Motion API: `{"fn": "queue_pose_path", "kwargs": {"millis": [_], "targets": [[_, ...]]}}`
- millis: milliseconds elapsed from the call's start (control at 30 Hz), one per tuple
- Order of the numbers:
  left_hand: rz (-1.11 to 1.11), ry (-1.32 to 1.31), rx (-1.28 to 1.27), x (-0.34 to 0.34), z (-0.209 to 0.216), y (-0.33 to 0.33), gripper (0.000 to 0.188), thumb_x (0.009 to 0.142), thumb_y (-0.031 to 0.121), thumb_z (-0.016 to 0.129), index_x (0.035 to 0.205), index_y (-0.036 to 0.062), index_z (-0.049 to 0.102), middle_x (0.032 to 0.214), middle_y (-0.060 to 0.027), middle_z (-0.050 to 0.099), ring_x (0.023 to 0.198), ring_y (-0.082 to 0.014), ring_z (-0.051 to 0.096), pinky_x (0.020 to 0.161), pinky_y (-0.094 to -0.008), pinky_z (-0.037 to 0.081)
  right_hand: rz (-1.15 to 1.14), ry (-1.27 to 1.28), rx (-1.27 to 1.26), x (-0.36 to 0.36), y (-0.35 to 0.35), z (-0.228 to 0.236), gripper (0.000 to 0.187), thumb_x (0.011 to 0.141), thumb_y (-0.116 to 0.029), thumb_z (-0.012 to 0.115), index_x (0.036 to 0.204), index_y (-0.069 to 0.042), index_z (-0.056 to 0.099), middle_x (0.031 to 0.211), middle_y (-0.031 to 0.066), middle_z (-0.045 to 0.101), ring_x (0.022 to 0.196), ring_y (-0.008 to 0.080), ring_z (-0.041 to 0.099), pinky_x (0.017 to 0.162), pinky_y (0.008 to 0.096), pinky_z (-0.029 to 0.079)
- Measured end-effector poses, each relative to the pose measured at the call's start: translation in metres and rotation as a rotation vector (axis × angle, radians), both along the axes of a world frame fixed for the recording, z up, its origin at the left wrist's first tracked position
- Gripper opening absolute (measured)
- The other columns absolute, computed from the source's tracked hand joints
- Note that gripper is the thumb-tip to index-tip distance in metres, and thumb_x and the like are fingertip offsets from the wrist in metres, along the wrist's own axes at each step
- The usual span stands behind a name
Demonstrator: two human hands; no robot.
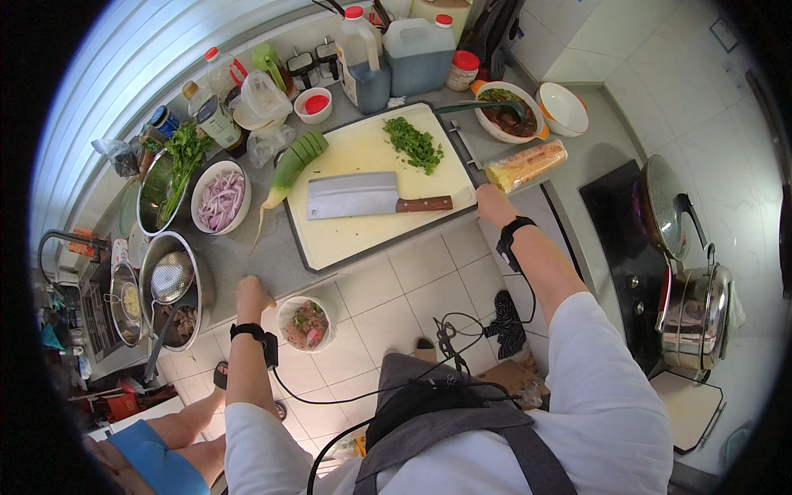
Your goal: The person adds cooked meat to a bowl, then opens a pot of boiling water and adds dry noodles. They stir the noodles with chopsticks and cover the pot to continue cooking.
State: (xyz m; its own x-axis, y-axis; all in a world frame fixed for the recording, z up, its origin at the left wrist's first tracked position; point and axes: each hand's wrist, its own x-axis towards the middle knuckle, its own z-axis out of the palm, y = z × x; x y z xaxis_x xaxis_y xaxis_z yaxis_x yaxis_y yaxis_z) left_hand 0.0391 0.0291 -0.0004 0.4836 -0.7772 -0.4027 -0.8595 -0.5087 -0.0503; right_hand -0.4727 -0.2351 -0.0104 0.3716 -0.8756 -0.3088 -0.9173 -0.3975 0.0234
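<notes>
My left hand (254,299) rests curled closed at the counter's front edge, with nothing showing in it. My right hand (495,206), also closed, is by the right front corner of the cutting board (338,247); its fingers are partly hidden. On the board lies a cleaver (355,196), its wooden handle toward the right. Chopped green herbs (412,145) are heaped at the board's far right. A green-and-white radish (290,171), partly sliced, lies across the left edge. Just beyond my right hand is a clear-wrapped yellowish roll-shaped food package (526,165).
Left stand a bowl of sliced shallots (221,198), a steel bowl of herbs (157,194) and a pot with a strainer (172,276). Jugs (419,58) line the back. A casserole (505,115) is far right, the stove (615,223) beyond. Another person's legs (177,429) are lower left.
</notes>
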Motion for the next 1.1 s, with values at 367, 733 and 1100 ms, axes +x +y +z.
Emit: {"fn": "queue_pose_path", "kwargs": {"millis": [367,733,1100], "targets": [[-0.034,0.002,-0.047,0.005,-0.011,0.002,0.041,0.047,0.011,0.085,0.083,-0.0014,0.068,0.092,-0.0244,0.066,0.089,-0.0375,0.066,0.079,-0.0413,0.055,0.004,0.000,-0.016,0.000,0.002,0.001,0.013,0.076,-0.005,0.065,0.085,0.004,0.069,0.089,0.0212,0.068,0.087,0.0352,0.067,0.076,0.0406,0.055],[-0.008,-0.005,-0.112,-0.007,0.008,0.005,0.035,0.048,0.010,0.083,0.077,-0.0015,0.068,0.088,-0.0239,0.067,0.086,-0.0383,0.066,0.075,-0.0410,0.056,0.005,0.013,-0.030,0.001,0.002,-0.001,0.012,0.076,-0.003,0.063,0.085,0.004,0.068,0.090,0.0209,0.068,0.088,0.0358,0.067,0.076,0.0406,0.055],[-0.074,-0.013,-0.042,0.002,-0.004,0.003,0.042,0.046,0.018,0.088,0.080,0.0004,0.071,0.088,-0.0223,0.068,0.087,-0.0361,0.067,0.079,-0.0409,0.055,0.008,-0.054,-0.041,0.000,-0.001,-0.007,0.013,0.075,-0.005,0.066,0.085,0.004,0.069,0.089,0.0213,0.068,0.088,0.0352,0.067,0.078,0.0410,0.055]]}}
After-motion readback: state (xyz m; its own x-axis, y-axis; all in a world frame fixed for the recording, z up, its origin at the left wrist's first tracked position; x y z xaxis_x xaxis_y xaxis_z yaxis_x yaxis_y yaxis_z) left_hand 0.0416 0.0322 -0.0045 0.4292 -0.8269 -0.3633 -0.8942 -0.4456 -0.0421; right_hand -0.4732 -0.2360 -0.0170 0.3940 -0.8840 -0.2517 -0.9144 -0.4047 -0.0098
